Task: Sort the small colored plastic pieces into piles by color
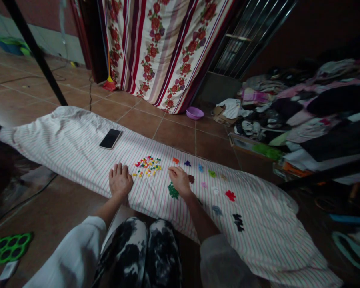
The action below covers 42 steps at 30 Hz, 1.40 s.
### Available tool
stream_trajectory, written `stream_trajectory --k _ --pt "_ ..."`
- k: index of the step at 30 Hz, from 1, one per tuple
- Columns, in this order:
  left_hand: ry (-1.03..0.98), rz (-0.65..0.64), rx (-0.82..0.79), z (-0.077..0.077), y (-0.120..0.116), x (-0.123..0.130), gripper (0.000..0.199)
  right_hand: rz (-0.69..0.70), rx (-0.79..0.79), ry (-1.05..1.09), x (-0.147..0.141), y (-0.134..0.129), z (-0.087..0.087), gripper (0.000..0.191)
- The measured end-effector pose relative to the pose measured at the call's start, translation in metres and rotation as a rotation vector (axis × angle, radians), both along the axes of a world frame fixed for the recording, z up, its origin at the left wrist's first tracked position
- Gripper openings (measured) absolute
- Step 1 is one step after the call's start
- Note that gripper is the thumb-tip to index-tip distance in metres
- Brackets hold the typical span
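Note:
On a striped cloth (78,138) lies a loose pile of small mixed-colour pieces (147,166), mostly yellow, red, white and green. Just left of it my left hand (120,179) rests flat, palm down, holding nothing. My right hand (179,178) hovers or rests right of the pile, its thumb and finger pinched together; anything between them is too small to make out. Below its wrist is a green heap (173,191). Sorted little heaps spread further right: orange (175,160), dark blue (187,163), light blue (201,168), brown (191,179), red (230,195) and black (238,222), among several others.
A smartphone (111,138) lies on the cloth, left of the mixed pile. Beyond the cloth hangs a floral curtain (165,52), with a purple basin (195,113) on the tiled floor. Clothes (306,104) are heaped at the right. A green holed tray (9,248) sits at lower left.

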<state>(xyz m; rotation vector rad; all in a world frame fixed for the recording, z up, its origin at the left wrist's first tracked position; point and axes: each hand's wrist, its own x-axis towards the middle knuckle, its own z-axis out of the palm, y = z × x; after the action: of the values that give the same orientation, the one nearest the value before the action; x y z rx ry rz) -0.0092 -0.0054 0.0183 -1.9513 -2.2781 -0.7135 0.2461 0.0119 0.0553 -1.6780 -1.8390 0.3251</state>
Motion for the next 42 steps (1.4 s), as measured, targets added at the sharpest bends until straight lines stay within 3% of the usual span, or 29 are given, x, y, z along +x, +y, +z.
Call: stream_trajectory --k 6,14,29,42 --pt "0.002 0.001 0.014 0.000 0.001 0.001 0.044 0.232 -0.078 -0.070 -0.079 0.019 -0.012 0.021" --pt "-0.001 -0.006 0.034 -0.004 0.002 0.000 0.044 0.242 -0.110 -0.188 -0.124 0.039 -0.016 0.021" --pt "0.021 0.003 0.039 -0.005 0.002 0.000 0.044 0.191 -0.117 -0.287 -0.138 0.045 -0.010 0.010" --pt "-0.030 -0.005 0.014 -0.001 0.001 0.000 0.045 0.175 -0.053 -0.103 -0.123 0.029 -0.001 0.014"
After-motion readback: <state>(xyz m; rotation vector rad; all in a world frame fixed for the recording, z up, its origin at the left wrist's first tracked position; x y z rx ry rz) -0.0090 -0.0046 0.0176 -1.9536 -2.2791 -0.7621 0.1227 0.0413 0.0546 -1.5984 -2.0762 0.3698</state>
